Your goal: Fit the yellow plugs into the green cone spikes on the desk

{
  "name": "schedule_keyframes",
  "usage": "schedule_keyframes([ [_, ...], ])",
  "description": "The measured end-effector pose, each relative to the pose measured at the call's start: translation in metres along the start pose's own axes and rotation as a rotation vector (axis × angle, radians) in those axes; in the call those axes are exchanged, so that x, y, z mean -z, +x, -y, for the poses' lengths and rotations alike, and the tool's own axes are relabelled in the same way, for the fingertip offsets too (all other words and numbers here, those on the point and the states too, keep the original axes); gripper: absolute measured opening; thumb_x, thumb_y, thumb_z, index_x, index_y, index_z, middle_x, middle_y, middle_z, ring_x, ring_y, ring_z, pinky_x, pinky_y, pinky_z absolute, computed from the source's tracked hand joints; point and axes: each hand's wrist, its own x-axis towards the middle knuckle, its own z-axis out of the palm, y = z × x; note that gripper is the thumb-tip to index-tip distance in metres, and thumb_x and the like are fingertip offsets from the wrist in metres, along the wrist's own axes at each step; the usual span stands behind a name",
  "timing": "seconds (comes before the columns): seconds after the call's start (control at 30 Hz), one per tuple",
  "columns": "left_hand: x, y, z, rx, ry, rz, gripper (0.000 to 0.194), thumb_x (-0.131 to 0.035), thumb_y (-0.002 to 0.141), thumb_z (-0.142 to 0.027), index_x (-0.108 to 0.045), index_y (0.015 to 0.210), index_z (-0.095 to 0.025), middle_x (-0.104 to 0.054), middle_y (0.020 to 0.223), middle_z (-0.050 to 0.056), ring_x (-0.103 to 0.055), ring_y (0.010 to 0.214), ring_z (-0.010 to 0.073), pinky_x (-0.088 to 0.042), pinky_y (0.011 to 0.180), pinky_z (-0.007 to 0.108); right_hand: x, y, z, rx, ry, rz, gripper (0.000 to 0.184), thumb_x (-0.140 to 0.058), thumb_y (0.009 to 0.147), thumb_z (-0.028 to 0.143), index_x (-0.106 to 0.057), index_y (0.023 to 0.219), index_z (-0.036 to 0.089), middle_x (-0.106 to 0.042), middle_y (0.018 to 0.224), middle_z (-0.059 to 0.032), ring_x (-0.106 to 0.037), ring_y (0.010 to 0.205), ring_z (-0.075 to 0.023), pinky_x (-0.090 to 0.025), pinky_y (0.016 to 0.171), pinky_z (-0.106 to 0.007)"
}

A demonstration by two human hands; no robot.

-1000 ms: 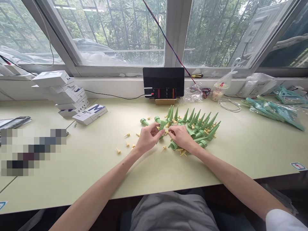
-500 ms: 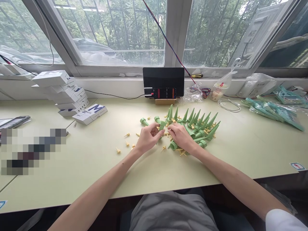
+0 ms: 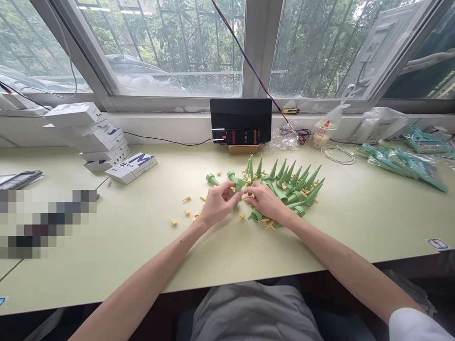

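A pile of green plastic cone spikes (image 3: pixel 289 187) lies on the pale table (image 3: pixel 117 237) in front of me, mixed with small yellow pegs (image 3: pixel 186 212). My left hand (image 3: pixel 216 204) is closed around one green spike piece (image 3: pixel 239 184), pinching it between thumb and fingers. My right hand (image 3: pixel 266 201) meets it from the right, fingertips pinched at the same piece; what they hold is too small to make out. Both hands rest at the pile's near left edge.
A dark tablet (image 3: pixel 241 118) with a phone (image 3: pixel 242 137) on a stand is behind the pile. Stacked white boxes (image 3: pixel 92 137) sit at left, another phone (image 3: pixel 19 179) at far left. A bagged cup (image 3: pixel 324 130), cables and teal plastic parts (image 3: pixel 401 163) lie at right.
Both hands stay together on the green piece with only slight finger movement. The view has shifted a little.
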Motion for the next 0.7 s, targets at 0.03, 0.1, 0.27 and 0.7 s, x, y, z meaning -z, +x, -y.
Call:
schedule_keyframes([
  [0.03,0.0,0.0,0.0001,-0.001,0.001,-0.001,0.028,-0.066,0.086,-0.043,-0.061,0.092,-0.016,-0.053,0.058,-0.004,-0.045,0.049,0.0091,-0.036,0.05,0.023,0.0002,-0.0001,0.0002,-0.009,-0.001,0.004,0.019,-0.064,0.091,0.012,-0.074,0.107,0.016,-0.061,0.091,-0.0072,-0.057,0.077,-0.0167,-0.045,0.076,-0.028],
  [0.1,-0.0001,-0.0001,0.0005,-0.001,0.0,0.001,0.027,-0.066,0.086,-0.043,-0.061,0.092,-0.017,-0.053,0.058,-0.005,-0.045,0.049,0.0091,-0.036,0.05,0.023,0.0006,-0.0004,0.0,-0.015,-0.004,0.008,0.019,-0.064,0.091,0.012,-0.073,0.108,0.015,-0.06,0.094,-0.0084,-0.058,0.079,-0.0173,-0.046,0.077,-0.029],
  [0.27,0.0,0.0001,0.0013,0.007,-0.008,0.002,0.028,-0.066,0.086,-0.043,-0.062,0.093,-0.016,-0.053,0.058,-0.004,-0.046,0.049,0.0094,-0.036,0.049,0.023,-0.0006,-0.0014,-0.004,0.032,0.027,-0.006,0.013,-0.065,0.09,0.011,-0.073,0.098,0.016,-0.057,0.095,-0.0072,-0.058,0.082,-0.0178,-0.046,0.079,-0.031],
  [0.7,-0.0001,0.0001,0.0004,0.024,-0.043,-0.001,0.033,-0.068,0.085,-0.048,-0.062,0.095,-0.017,-0.056,0.06,-0.003,-0.049,0.05,0.0105,-0.039,0.05,0.024,-0.0029,-0.0079,-0.0063,0.137,0.117,-0.111,0.008,-0.057,0.097,0.015,-0.065,0.099,0.017,-0.054,0.096,-0.0056,-0.057,0.08,-0.0171,-0.048,0.076,-0.031],
])
